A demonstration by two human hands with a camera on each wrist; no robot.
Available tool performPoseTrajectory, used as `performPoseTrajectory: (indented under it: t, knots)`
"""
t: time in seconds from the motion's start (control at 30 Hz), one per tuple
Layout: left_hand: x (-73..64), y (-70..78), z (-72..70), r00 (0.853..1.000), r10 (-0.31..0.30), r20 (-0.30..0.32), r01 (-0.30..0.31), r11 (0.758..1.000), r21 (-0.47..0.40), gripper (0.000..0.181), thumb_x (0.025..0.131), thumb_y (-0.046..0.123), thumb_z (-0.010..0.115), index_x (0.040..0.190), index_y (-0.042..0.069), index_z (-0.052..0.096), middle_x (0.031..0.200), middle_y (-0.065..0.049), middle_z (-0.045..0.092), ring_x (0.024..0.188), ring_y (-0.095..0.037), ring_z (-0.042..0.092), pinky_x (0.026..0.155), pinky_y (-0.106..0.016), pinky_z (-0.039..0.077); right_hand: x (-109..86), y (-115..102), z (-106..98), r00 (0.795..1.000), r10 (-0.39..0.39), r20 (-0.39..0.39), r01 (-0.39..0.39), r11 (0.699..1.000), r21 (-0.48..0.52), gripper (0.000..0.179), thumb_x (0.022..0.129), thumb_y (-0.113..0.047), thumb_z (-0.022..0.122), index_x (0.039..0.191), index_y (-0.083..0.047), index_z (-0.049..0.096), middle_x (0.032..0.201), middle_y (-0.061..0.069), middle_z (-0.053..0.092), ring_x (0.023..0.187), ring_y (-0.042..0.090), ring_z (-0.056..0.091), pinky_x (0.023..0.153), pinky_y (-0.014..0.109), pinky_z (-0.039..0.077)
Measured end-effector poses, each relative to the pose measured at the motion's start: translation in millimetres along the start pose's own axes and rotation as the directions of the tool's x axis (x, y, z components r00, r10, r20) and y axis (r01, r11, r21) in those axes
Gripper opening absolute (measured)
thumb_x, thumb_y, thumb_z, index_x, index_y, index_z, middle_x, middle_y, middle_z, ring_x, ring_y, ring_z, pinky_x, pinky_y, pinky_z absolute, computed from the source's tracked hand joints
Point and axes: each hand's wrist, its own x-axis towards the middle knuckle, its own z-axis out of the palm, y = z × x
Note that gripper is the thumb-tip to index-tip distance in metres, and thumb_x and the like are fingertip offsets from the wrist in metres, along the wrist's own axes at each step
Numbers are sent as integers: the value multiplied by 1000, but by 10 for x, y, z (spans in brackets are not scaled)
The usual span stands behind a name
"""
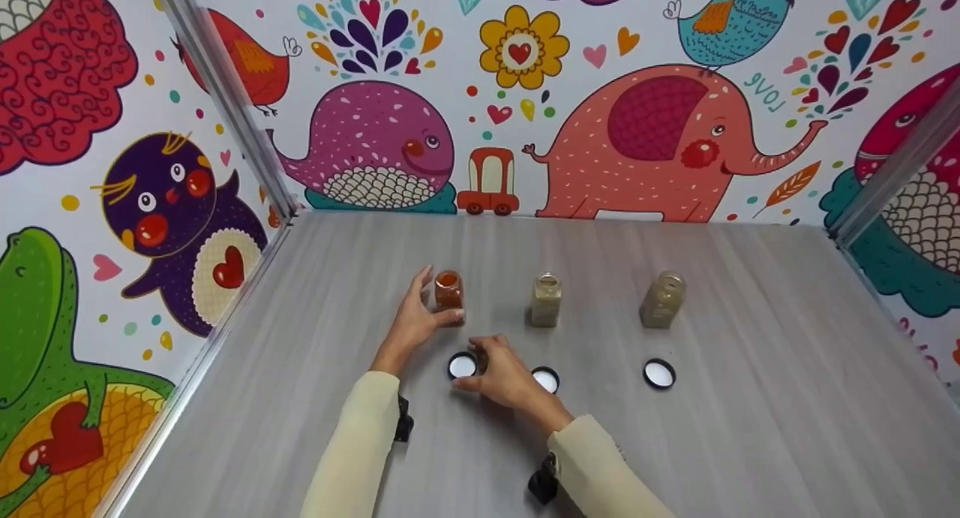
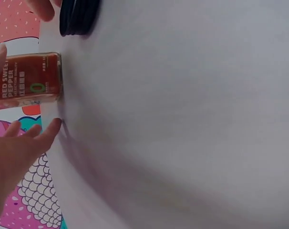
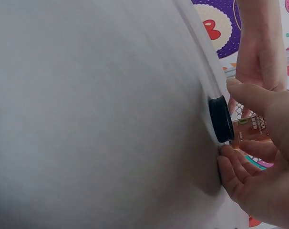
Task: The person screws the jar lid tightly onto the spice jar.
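Note:
A square glass jar of red powder (image 1: 449, 291), labelled "RED SWEET PEPPER" in the left wrist view, stands uncapped on the table. My left hand (image 1: 411, 323) reaches around it with thumb and fingers spread; a gap shows between the fingers and the glass. In front of this jar lies a black lid (image 1: 462, 366), white inside facing up. My right hand (image 1: 504, 374) is over that lid, thumb on one side and fingers on the other, with the thumb tip slightly apart from it in the right wrist view. A second black lid (image 1: 546, 380) is partly hidden behind the right hand.
Two more uncapped glass jars stand to the right: a middle jar (image 1: 546, 300) and a right jar (image 1: 663, 300), both with greyish-green powder. A third lid (image 1: 659, 373) lies before the right one. Patterned panels (image 1: 495, 112) border the grey table (image 1: 780, 428).

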Motion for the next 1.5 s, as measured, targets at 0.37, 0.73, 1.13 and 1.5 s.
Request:
performPoseTrajectory:
  t: [0.37, 0.73, 1.13, 1.5]
  knots:
    - [17, -18, 17, 998, 66, -13, -66, 997, -39, 80, 84, 11, 81, 152, 10, 38, 153, -18, 45, 141, -38, 44, 114, -54, 39, 51, -12, -20, 1000, -14, 26, 14, 1000, -16, 69, 76, -22, 89, 135, -2, 59, 127, 17, 57, 115, 30, 59, 103, 50, 48]
    - [36, -68, 48, 995, 95, -37, -95, 995, 2, 72, 85, 12, 81, 147, 4, 45, 138, -22, 59, 128, -36, 58, 107, -49, 47, 33, 15, 8, 996, -94, 8, 94, 995, -42, 52, 76, -15, 88, 123, -3, 69, 114, 12, 62, 102, 25, 61, 92, 44, 52]
    - [61, -74, 21, 989, 151, 5, -151, 988, 22, 72, 87, 9, 77, 150, 1, 42, 140, -24, 56, 133, -38, 55, 110, -48, 45, -3, 42, 57, 989, -143, -30, 140, 987, -78, 44, 78, -12, 86, 118, -2, 70, 108, 11, 63, 96, 22, 61, 85, 39, 52]
    - [103, -91, 18, 985, 162, 50, -165, 986, 40, 73, 89, 8, 75, 151, 1, 38, 144, -25, 53, 137, -39, 50, 114, -48, 41, -13, 61, 84, 987, -148, -67, 142, 986, -88, 46, 77, -11, 86, 118, -2, 69, 106, 11, 63, 94, 21, 59, 84, 38, 51]
